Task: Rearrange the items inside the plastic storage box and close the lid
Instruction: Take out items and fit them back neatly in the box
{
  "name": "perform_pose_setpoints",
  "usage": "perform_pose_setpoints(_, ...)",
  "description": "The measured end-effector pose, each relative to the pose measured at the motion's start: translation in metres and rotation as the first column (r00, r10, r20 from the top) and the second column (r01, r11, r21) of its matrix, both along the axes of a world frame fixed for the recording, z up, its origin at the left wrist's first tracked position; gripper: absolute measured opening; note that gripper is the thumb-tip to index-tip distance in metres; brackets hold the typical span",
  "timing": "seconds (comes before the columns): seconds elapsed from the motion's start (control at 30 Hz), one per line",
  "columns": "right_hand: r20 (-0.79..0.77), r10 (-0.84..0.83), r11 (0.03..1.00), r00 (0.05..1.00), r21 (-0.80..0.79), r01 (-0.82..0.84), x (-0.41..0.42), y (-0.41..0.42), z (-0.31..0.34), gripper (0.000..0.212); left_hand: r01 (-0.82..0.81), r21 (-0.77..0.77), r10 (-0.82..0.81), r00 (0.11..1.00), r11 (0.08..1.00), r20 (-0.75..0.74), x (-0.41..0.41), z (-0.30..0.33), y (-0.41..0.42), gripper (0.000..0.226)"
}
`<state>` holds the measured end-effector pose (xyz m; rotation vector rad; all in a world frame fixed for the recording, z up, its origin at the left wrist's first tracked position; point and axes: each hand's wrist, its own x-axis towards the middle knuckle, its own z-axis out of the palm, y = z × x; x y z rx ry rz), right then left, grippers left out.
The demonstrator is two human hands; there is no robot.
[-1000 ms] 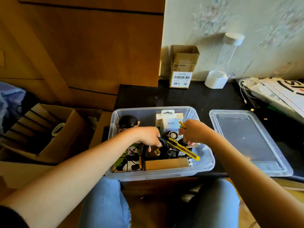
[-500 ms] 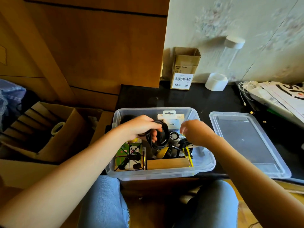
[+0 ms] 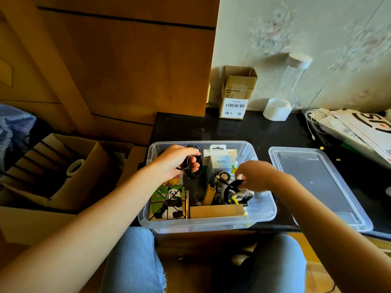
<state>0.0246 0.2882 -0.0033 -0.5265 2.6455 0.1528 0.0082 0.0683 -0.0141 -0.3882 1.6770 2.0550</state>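
Currently left hand (image 3: 175, 160) grips coiled black cable (image 3: 193, 160) over storage box (image 3: 208, 223) far-left corner; right hand (image 3: 257, 176) pinches a black item (identity unclear); lid (image 3: 317, 187) lies right, nearer right hand.

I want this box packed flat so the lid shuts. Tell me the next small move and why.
Probably lower the coiled black cable that the left hand holds into the dark bare gap just below it, between the panda box and the yellow tool. The lid lies off to the right, and the right hand is busy with a black loop.
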Motion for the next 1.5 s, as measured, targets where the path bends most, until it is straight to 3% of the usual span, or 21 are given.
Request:
perform_pose_setpoints(0.27, -0.116, -0.244, 0.883, 0.963, -0.438, 0.171, -0.003, 0.014, 0.032, 0.017, -0.086, 0.047, 0.084, 0.996, 0.995, 0.029, -0.001, -0.005, 0.003, 0.014)
perform_pose_setpoints(0.33, -0.028, -0.336, 0.778, 0.941, -0.571, 0.261, -0.004, 0.012, 0.035, 0.019, -0.09, 0.074, 0.088, 0.996, 0.993, 0.035, -0.001, -0.004, 0.002, 0.015)
perform_pose_setpoints(0.5, 0.294, -0.452, 0.343, 0.842, -0.815, 0.468, -0.003, -0.005, 0.041, 0.019, -0.094, 0.111, 0.091, 0.995, 0.989, 0.027, 0.001, -0.002, -0.002, 0.016)
perform_pose_setpoints(0.6, 0.374, -0.435, 0.249, 0.819, -0.824, 0.508, -0.003, -0.031, 0.032, 0.018, -0.076, 0.104, 0.076, 0.997, 0.992, 0.007, 0.003, 0.0, -0.004, 0.017)
perform_pose_setpoints(0.73, 0.267, -0.429, 0.362, 0.863, -0.824, 0.436, -0.004, -0.06, 0.019, 0.018, -0.043, 0.081, 0.045, 0.999, 0.996, -0.023, 0.005, 0.001, -0.005, 0.017)
perform_pose_setpoints(0.9, 0.202, -0.295, 0.475, 0.934, -0.817, 0.327, -0.003, -0.077, 0.01, 0.027, -0.027, 0.097, 0.029, 0.999, 0.995, -0.022, 0.01, 0.004, -0.005, 0.018)
perform_pose_setpoints(1.0, 0.212, -0.248, 0.464, 0.945, -0.831, 0.308, -0.005, -0.075, 0.01, 0.026, -0.052, 0.105, 0.05, 0.999, 0.993, 0.022, 0.01, 0.003, -0.007, 0.022)
perform_pose_setpoints(1.07, 0.198, -0.33, 0.397, 0.923, -0.858, 0.325, -0.01, -0.068, 0.01, 0.024, -0.084, 0.125, 0.079, 0.996, 0.989, 0.044, 0.01, 0.003, -0.008, 0.018)
perform_pose_setpoints(1.13, 0.114, -0.45, 0.435, 0.886, -0.838, 0.329, -0.018, -0.061, 0.005, 0.026, -0.099, 0.163, 0.09, 0.994, 0.982, 0.059, 0.01, 0.004, -0.01, 0.011)
perform_pose_setpoints(1.2, 0.028, -0.386, 0.693, 0.922, -0.65, 0.31, -0.023, -0.062, -0.003, 0.025, -0.086, 0.188, 0.076, 0.995, 0.978, 0.059, 0.008, 0.005, -0.015, 0.01)
perform_pose_setpoints(1.27, 0.073, -0.222, 0.897, 0.972, -0.375, 0.233, -0.024, -0.075, -0.017, 0.023, -0.063, 0.217, 0.05, 0.997, 0.974, 0.064, 0.007, 0.006, -0.018, 0.011)
perform_pose_setpoints(1.37, 0.196, -0.097, 0.969, 0.976, -0.205, 0.138, -0.022, -0.099, -0.037, 0.027, -0.052, 0.246, 0.037, 0.997, 0.968, 0.065, 0.007, 0.009, -0.022, 0.009)
perform_pose_setpoints(1.5, 0.22, -0.001, 0.995, 0.975, -0.093, 0.022, -0.029, -0.119, -0.063, 0.043, -0.044, 0.251, 0.031, 0.998, 0.967, 0.056, 0.007, 0.012, -0.029, 0.008)
